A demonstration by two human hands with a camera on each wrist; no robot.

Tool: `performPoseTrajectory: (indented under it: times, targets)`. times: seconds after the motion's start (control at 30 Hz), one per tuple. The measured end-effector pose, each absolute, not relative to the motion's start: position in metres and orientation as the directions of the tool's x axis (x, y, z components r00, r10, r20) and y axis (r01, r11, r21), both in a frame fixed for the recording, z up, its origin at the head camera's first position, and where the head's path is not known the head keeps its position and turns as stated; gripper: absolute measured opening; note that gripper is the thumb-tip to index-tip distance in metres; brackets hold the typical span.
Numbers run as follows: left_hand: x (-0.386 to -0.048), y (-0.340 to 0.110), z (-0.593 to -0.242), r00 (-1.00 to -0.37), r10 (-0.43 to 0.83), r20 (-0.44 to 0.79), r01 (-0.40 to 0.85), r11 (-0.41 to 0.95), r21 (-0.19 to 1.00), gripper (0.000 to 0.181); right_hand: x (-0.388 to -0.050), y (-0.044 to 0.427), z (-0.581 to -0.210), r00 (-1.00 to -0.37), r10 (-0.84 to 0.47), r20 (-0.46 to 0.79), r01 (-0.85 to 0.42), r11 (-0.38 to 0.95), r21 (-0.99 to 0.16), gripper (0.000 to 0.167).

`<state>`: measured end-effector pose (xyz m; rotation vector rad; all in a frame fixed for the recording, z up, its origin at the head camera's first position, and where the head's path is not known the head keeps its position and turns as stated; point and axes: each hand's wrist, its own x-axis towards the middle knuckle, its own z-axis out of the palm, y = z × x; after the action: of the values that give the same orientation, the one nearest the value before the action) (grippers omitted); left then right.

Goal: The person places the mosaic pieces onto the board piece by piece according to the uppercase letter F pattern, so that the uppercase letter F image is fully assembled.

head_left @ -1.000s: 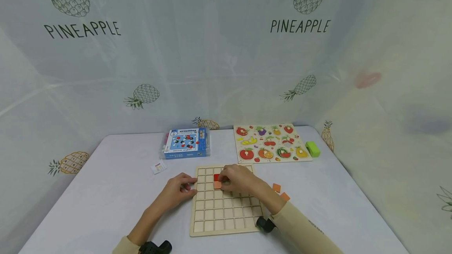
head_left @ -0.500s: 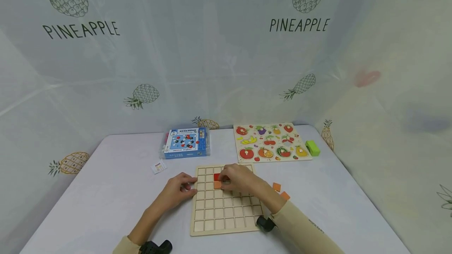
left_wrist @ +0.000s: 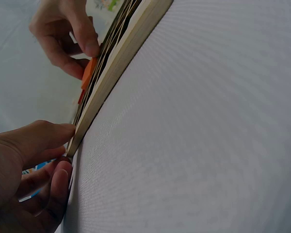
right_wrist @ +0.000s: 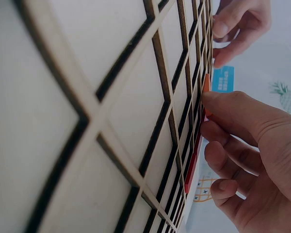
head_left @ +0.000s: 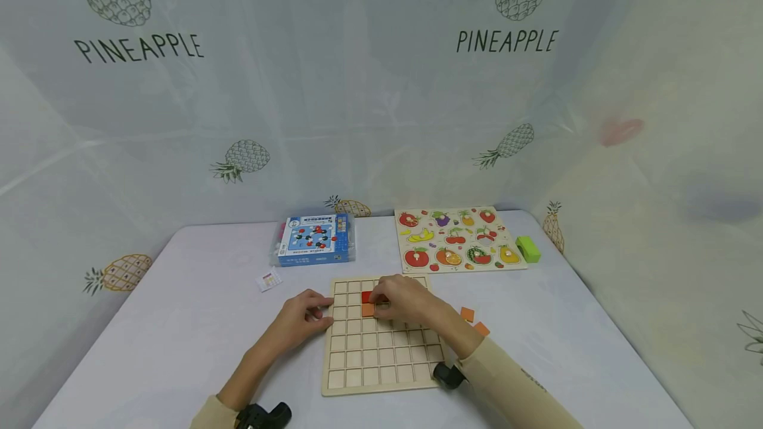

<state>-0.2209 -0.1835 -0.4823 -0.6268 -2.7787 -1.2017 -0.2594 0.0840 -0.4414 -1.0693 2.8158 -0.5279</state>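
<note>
A wooden grid board point(head_left: 361, 357) lies on the white table. My left hand point(head_left: 298, 318) touches its left edge with the thumb and index finger set apart; the other fingers are bent. Over the upper part of the board, my right hand point(head_left: 406, 299) pinches an orange square tile point(head_left: 367, 310) between thumb and index finger. That tile sits at a cell just in front of a red tile point(head_left: 366, 297). In the right wrist view more red point(right_wrist: 190, 172) shows along the far row, partly hidden by the hand. Two loose orange tiles point(head_left: 467, 314) lie right of the board.
At the back left stands a blue boxed set point(head_left: 312, 241), with a small printed card point(head_left: 269, 281) in front of it. A fruit puzzle board point(head_left: 456, 263) lies at the back right, beside a green block point(head_left: 527, 249). A pineapple-print curtain point(head_left: 369, 85) hangs behind the table.
Both hands stay almost where they were, with the right hand still on the orange tile. The whole view has only shifted slightly.
</note>
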Motion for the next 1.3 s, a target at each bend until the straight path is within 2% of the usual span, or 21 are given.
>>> performPoseTrajectory:
  times: [0.63,0.87,1.3]
  targets:
    - [-0.221,-0.184,-0.485,-0.913,0.351,0.211,0.393,0.608,0.690,0.036,-0.257,0.093,-0.436,-0.763,-0.646,0.028,-0.614,0.710,-0.346,0.024]
    - [-0.221,-0.185,-0.482,-0.908,0.356,0.221,0.405,0.608,0.683,0.035,-0.256,0.124,-0.425,-0.780,-0.622,0.067,-0.595,0.705,-0.385,0.024]
    - [-0.222,-0.184,-0.483,-0.917,0.345,0.198,0.382,0.626,0.680,0.037,-0.247,0.200,-0.427,-0.884,-0.467,0.023,-0.435,0.803,-0.407,0.022]
